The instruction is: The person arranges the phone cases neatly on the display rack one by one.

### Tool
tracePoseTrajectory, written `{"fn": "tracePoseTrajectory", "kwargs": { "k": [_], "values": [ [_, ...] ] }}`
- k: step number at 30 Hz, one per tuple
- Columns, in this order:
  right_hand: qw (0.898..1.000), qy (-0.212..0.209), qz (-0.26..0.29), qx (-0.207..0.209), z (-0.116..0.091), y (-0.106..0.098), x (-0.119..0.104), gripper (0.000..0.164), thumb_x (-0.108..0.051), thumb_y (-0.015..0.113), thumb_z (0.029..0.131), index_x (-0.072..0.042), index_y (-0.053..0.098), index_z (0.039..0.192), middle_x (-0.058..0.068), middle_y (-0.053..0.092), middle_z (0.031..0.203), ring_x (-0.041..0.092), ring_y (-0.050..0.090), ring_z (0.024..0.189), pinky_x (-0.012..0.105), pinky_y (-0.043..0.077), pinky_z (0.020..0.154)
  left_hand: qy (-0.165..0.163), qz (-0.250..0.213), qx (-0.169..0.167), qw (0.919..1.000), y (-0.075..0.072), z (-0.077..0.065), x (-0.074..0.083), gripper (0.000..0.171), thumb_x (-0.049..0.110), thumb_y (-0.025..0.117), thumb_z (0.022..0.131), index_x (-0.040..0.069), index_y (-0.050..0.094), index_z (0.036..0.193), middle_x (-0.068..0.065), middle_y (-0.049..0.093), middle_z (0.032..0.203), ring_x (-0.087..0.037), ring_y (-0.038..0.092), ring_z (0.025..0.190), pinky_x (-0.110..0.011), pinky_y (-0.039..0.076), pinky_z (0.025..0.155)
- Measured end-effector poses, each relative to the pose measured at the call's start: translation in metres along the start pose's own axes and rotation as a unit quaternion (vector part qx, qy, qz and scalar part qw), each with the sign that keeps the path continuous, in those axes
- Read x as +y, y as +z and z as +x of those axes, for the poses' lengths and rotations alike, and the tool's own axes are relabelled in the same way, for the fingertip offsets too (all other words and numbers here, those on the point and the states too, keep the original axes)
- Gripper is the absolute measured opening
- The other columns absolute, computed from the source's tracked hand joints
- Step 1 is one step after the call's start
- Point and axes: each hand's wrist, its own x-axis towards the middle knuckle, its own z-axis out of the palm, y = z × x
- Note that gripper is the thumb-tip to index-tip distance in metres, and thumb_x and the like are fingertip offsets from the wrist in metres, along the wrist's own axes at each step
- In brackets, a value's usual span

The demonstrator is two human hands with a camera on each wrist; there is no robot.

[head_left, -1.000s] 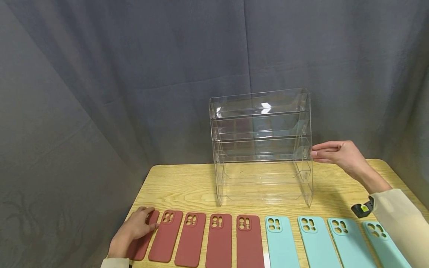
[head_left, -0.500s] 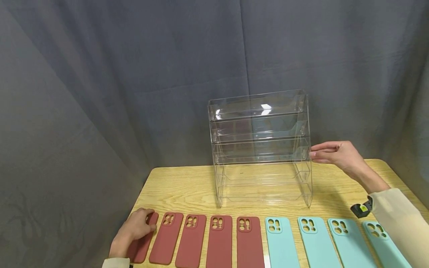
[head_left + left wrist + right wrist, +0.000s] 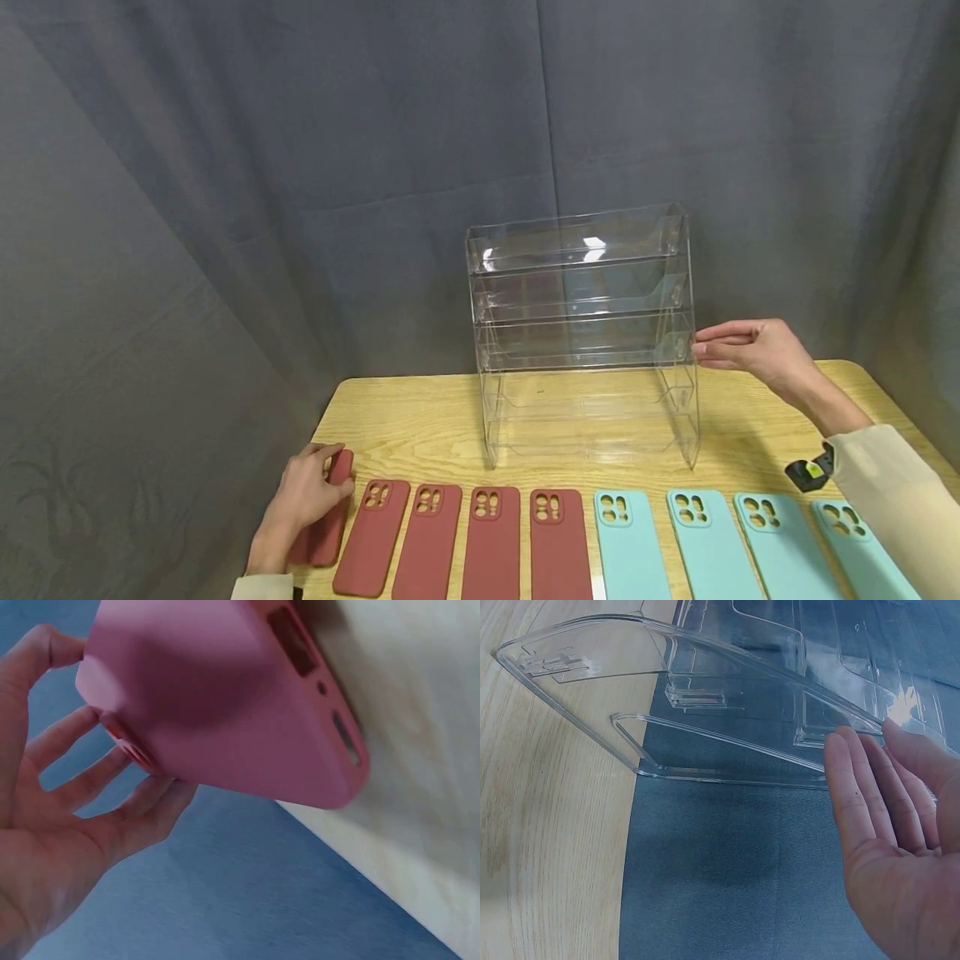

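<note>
Here the left hand pinches a red phone case at the nine-o'clock edge of the table, long axis one to seven o'clock, the clear rack lying toward two, while the right hand, nearer that rack, touches its three-o'clock side with nearly straight fingers.

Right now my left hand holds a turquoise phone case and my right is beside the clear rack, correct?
No: the phone case in your left hand is red, per the left wrist view; your right hand is beside the clear rack.
</note>
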Motion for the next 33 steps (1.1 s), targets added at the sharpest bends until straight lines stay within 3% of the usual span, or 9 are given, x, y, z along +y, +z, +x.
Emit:
{"fn": "tracePoseTrajectory", "kwargs": {
  "k": [7, 14, 20, 27, 33],
  "values": [
    [1.0, 0.0, -0.014, 0.002, -0.002, 0.0, 0.002, 0.057, -0.026, 0.074, 0.1, 0.01, 0.058, 0.142, -0.019, 0.079, 0.104, 0.004, 0.078, 0.097, 0.017, 0.061, 0.084, 0.023, -0.002, 0.047, 0.9986, -0.01, 0.014, 0.026, 0.06, 0.027, 0.077, 0.086, 0.003, 0.066, 0.14, -0.03, 0.061, 0.139, -0.056, 0.06, 0.121, -0.068, 0.052, 0.097],
    [1.0, -0.004, -0.01, 0.01, 0.0, -0.002, -0.001, 0.057, -0.025, 0.075, 0.099, 0.011, 0.058, 0.14, -0.018, 0.08, 0.101, 0.004, 0.079, 0.094, 0.019, 0.062, 0.082, 0.031, -0.028, 0.069, 0.9967, -0.027, 0.044, 0.061, 0.062, 0.029, 0.074, 0.091, 0.004, 0.06, 0.146, -0.029, 0.057, 0.144, -0.056, 0.056, 0.127, -0.068, 0.049, 0.102],
    [1.0, -0.005, -0.004, 0.006, -0.001, 0.0, -0.002, 0.056, -0.024, 0.074, 0.1, 0.012, 0.058, 0.14, -0.017, 0.08, 0.102, 0.005, 0.079, 0.095, 0.022, 0.063, 0.083, 0.046, -0.054, 0.09, 0.9935, -0.049, 0.067, 0.095, 0.062, 0.032, 0.073, 0.093, 0.008, 0.057, 0.148, -0.026, 0.053, 0.15, -0.049, 0.055, 0.127, -0.062, 0.057, 0.092],
    [1.0, -0.006, -0.017, 0.012, 0.001, 0.004, -0.003, 0.053, -0.023, 0.073, 0.1, 0.01, 0.06, 0.139, -0.011, 0.082, 0.104, 0.006, 0.079, 0.096, 0.022, 0.063, 0.083, 0.075, -0.056, 0.115, 0.9889, -0.079, 0.089, 0.133, 0.064, 0.037, 0.073, 0.093, 0.013, 0.056, 0.15, -0.022, 0.053, 0.151, -0.045, 0.053, 0.128, -0.06, 0.058, 0.09],
    [1.0, -0.008, -0.021, 0.011, 0.003, 0.005, -0.005, 0.053, -0.024, 0.074, 0.1, 0.009, 0.061, 0.139, -0.006, 0.082, 0.106, 0.005, 0.079, 0.095, 0.022, 0.063, 0.083, 0.114, -0.056, 0.173, 0.9768, -0.084, 0.103, 0.172, 0.064, 0.037, 0.074, 0.092, 0.015, 0.056, 0.15, -0.019, 0.052, 0.151, -0.041, 0.052, 0.126, -0.056, 0.061, 0.083]
  ]
}}
